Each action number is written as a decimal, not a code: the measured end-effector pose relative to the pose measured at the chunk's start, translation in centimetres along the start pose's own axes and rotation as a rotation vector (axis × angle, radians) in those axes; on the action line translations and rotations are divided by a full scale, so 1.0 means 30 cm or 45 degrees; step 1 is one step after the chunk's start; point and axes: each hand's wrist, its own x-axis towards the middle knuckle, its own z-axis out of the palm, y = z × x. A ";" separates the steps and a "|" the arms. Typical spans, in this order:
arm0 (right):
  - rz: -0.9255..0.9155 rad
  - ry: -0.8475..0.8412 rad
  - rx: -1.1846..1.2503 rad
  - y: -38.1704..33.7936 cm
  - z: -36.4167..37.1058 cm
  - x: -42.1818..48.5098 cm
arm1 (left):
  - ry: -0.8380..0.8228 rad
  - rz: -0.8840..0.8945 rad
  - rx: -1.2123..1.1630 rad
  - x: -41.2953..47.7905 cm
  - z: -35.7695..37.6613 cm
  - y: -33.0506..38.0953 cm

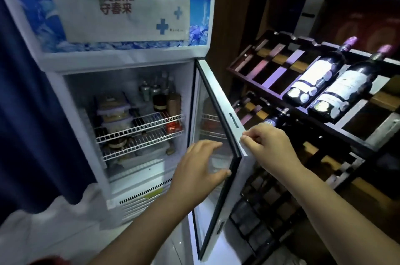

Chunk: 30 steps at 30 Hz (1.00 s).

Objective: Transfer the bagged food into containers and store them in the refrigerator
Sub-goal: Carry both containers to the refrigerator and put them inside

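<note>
Fingers (pixel 249 139) of the right hand (pixel 267 143) are pinching the edge of one white-framed glass refrigerator door (pixel 218 96). The left hand (pixel 201 169) is holding its fingers apart, empty. Two dark glass wine bottles (pixel 318 76) are lying nearby.

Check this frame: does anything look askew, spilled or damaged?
Nothing is spilled or broken. Two oddities: a paper sheet covers most of the header of the refrigerator, and a yellowish strip, perhaps tape, sticks to the bottom vent grille.

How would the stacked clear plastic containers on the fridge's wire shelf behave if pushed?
The stacked clear plastic containers stand tall, so may topple. The white wire shelf would probably snag rather than slide them.
</note>
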 end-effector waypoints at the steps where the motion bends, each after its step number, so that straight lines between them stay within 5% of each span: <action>1: -0.044 0.003 0.026 -0.022 0.019 0.003 | 0.023 0.003 0.003 -0.008 -0.024 -0.009; 14: -0.554 -0.084 0.287 -0.461 0.410 0.109 | 0.392 -0.033 0.247 -0.093 -0.409 -0.335; 30: -0.746 -0.150 0.087 -0.965 0.904 0.453 | 0.689 -0.152 0.710 0.091 -0.868 -0.951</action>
